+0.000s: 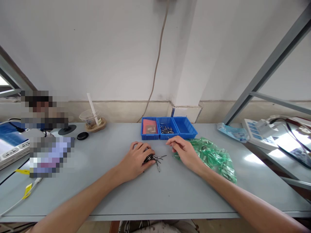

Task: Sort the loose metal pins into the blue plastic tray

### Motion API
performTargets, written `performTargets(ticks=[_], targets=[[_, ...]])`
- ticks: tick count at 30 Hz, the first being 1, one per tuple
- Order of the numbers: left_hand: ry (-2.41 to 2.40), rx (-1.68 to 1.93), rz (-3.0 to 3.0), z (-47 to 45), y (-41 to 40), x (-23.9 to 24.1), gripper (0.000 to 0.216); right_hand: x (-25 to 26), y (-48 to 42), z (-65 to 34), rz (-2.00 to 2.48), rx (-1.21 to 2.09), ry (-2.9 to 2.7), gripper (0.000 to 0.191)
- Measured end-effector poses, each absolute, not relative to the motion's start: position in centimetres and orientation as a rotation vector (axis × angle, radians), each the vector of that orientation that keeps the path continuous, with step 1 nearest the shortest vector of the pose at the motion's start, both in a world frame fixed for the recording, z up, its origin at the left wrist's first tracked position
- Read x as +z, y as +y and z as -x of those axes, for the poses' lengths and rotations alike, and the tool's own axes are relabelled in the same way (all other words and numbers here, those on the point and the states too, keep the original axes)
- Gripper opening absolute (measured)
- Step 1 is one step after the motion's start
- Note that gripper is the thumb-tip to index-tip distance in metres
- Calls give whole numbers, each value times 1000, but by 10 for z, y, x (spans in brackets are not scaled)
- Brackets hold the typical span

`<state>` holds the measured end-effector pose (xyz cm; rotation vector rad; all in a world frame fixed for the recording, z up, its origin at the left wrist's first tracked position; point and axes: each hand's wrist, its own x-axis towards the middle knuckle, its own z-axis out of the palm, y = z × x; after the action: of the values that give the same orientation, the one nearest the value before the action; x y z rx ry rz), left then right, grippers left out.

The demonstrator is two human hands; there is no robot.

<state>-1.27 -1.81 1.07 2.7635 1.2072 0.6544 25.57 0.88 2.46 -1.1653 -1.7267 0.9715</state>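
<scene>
My left hand (138, 160) is cupped over a small pile of thin metal pins (159, 158), its fingers curled round them. Several pins stick out past the thumb onto the grey table, dark and silvery with thicker ends. My right hand (182, 150) is closed in a pinch in front of the blue bins; a thin metal pin seems to poke out at its fingertips, mostly hidden. More such pins lie in the middle blue bin (167, 136). Beside my right wrist rests a crumpled green plastic bag (216, 158).
The left blue bin (147, 137) holds a pinkish-red packet; the right blue bin (186, 127) joins the row. A cup with a straw (90, 118), a black round lid (82, 136) and power strips (14, 152) are leftward. A light-blue packet (233, 132) lies at right.
</scene>
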Motion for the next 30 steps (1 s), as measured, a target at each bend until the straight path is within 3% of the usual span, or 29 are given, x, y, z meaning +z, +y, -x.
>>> performTargets(ticks=[17,24,30], targets=[[1200,676,-2758,13,-18,12,20,22,13,-259,1132,1052,-1595,30],[1195,642,-2755,14,-18,13,20,26,12,-257,1119,1065,-1568,23],[1197,647,-2759,14,-19,14,20,22,13,-258,1130,1035,-1604,32]])
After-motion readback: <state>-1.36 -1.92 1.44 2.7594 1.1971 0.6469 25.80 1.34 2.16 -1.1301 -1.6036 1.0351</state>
